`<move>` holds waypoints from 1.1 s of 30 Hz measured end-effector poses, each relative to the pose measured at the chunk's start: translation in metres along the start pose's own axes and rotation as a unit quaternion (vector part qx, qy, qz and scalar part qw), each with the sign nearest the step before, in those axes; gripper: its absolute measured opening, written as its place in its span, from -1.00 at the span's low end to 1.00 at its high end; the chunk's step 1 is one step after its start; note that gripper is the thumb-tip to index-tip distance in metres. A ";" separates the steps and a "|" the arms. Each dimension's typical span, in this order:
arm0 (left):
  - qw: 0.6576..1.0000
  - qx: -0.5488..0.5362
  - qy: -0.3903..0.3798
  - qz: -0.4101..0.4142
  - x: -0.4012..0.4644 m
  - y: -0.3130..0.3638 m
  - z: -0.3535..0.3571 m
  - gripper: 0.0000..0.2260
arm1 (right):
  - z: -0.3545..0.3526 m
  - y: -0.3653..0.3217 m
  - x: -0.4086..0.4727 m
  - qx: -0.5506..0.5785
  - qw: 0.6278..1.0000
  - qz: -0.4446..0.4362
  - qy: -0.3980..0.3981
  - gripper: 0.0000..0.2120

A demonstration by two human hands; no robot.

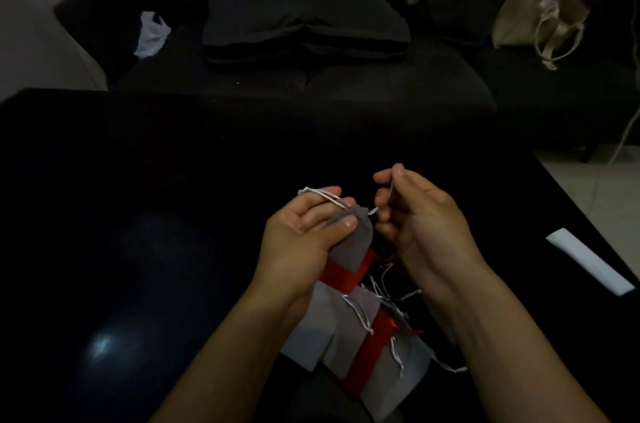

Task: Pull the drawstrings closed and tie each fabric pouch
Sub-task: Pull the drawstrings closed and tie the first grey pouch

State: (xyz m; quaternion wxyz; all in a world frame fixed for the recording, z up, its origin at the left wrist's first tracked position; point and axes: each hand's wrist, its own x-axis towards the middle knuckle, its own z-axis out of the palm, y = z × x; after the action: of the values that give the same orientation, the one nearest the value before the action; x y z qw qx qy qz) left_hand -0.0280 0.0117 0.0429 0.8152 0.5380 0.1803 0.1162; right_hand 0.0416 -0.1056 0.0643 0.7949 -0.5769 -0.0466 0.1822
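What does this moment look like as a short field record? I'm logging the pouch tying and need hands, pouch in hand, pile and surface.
left hand: grips the grey pouch, white cord looped over its fingers
right hand: pinches a cord end beside the pouch's gathered mouth
grey pouch: held above the pile, mouth drawn in; knot cannot be told
pile: grey and red pouches with loose cords, below the hands
surface: black table
other: white paper strip at the table's right edge

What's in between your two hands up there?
In the head view, the gathered top of the grey pouch and a bit of its white drawstring sit between the left hand and the right hand.
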 end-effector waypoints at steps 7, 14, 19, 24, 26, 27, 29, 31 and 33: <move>0.999 0.024 -0.026 0.018 -0.001 0.001 0.001 -0.76 | 0.000 0.002 0.000 0.008 0.999 0.027 -0.028 -0.76; 0.997 -0.026 -0.058 -0.034 0.001 0.005 0.003 -0.82 | 0.000 0.003 -0.001 -0.043 0.998 0.028 -0.039 -0.77; 0.995 -0.030 -0.093 -0.031 0.000 0.003 0.008 -0.77 | 0.002 0.001 -0.004 -0.069 0.995 0.041 -0.056 -0.76; 0.993 -0.070 -0.080 -0.048 0.001 0.007 0.005 -0.77 | 0.001 0.002 -0.004 -0.074 0.995 0.037 -0.055 -0.76; 0.996 -0.026 -0.076 -0.038 0.002 0.005 0.003 -0.75 | 0.001 0.002 -0.005 -0.065 0.996 0.028 -0.055 -0.77; 0.997 0.007 -0.069 -0.031 0.003 0.004 0.002 -0.75 | 0.001 0.002 -0.005 -0.057 0.997 0.016 -0.053 -0.78; 0.996 0.052 -0.066 -0.021 0.003 0.002 0.001 -0.75 | 0.000 0.004 -0.005 -0.063 0.996 -0.036 -0.051 -0.80; 0.996 0.051 -0.073 -0.030 0.003 0.002 0.000 -0.72 | -0.002 0.005 -0.002 -0.129 0.980 -0.137 -0.060 -0.82; 0.995 0.040 -0.087 -0.036 0.002 0.003 -0.001 -0.64 | -0.004 0.005 -0.001 -0.173 0.959 -0.208 -0.091 -0.84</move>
State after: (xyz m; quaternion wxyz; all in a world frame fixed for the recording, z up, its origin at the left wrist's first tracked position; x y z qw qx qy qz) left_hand -0.0268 0.0147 0.0449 0.8092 0.5714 0.1324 0.0326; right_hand 0.0408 -0.1083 0.0583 0.6956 -0.6644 -0.2679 0.0539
